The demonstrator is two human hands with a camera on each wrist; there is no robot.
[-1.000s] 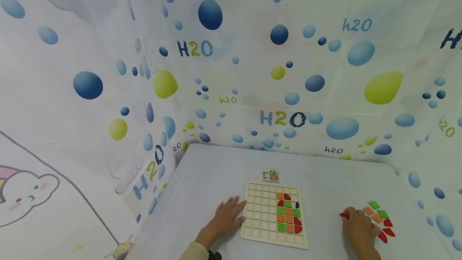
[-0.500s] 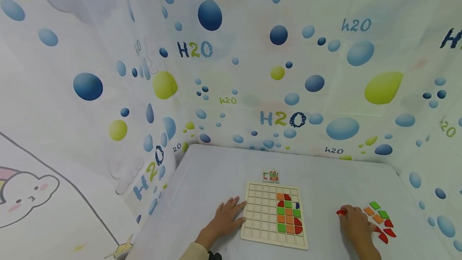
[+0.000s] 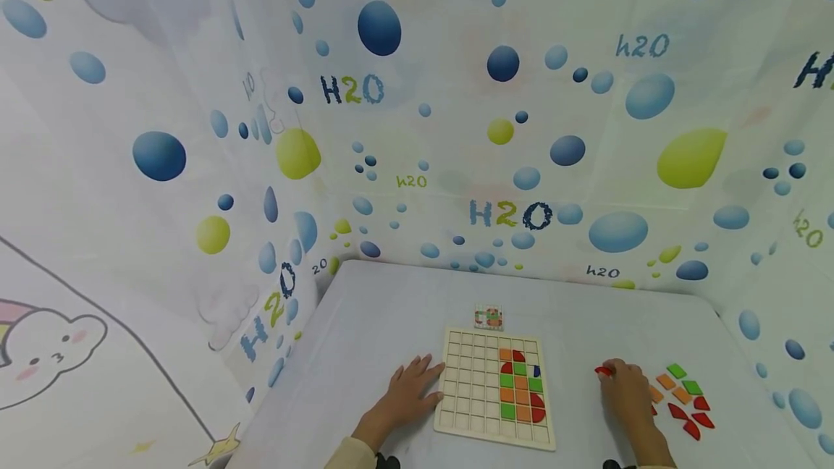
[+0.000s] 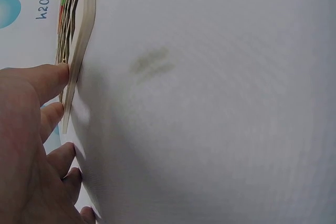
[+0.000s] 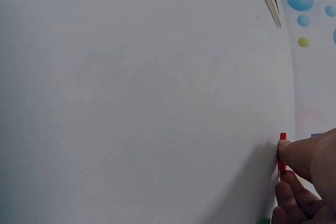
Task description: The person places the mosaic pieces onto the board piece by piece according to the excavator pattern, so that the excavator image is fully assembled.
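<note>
A wooden grid board point(image 3: 469, 382) lies on the table, its right-hand columns partly filled with orange, green and red tiles and one dark blue piece. My left hand point(image 3: 410, 393) lies with spread fingers at the board's left edge; thumb and a finger touch that edge in the left wrist view. Between thumb and fingertips, my right hand point(image 3: 625, 391) pinches a red tile point(image 3: 603, 370), right of the board. In the right wrist view the red tile point(image 5: 282, 153) shows edge-on. Loose green, orange and red tiles point(image 3: 677, 409) lie beside the right hand, some partly hidden by it.
Just behind the board is a small pattern card point(image 3: 489, 316) with coloured shapes. The white table point(image 3: 391, 295) meets a printed curtain point(image 3: 456, 129) at its back, and curtain hangs at the left and right too.
My right hand has moved left with the red tile, away from the loose tiles, uncovering more of them. The left hand and the board have stayed in place.
</note>
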